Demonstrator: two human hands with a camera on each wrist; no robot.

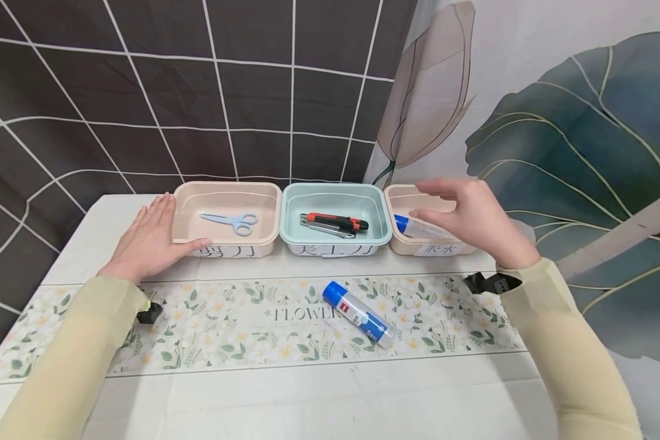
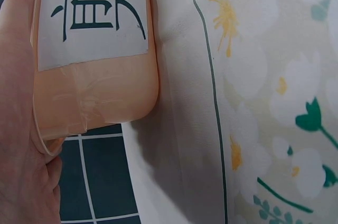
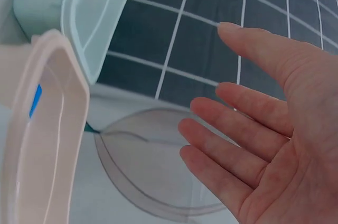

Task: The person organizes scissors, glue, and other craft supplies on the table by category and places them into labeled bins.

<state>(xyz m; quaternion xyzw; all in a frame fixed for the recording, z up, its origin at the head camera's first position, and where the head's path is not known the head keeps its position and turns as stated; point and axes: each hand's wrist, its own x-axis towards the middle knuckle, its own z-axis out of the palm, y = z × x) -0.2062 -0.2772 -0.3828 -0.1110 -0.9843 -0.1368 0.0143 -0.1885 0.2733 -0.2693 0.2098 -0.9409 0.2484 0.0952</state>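
My left hand (image 1: 150, 235) rests with straight fingers on the left end of a pink bin (image 1: 225, 249), its thumb along the labelled front. Light blue scissors (image 1: 236, 222) lie in that bin. Over the right pink bin (image 1: 398, 245) hovers my right hand (image 1: 467, 217), thumb and fingers apart with nothing between them; the right wrist view shows the palm bare. Beneath it in that bin lies a blue-capped glue stick (image 1: 418, 228), partly hidden by the hand. Another glue stick (image 1: 359, 314), also blue-capped, lies slantwise on the table in front of the bins.
Between the pink bins stands a light blue bin (image 1: 335, 249) holding a red-and-black utility knife (image 1: 338, 221) and a grey one (image 1: 327, 230). All three bins carry white paper labels. A dark gridded cloth (image 1: 253, 91) hangs behind the table, beside a leaf-patterned curtain (image 1: 572, 140).
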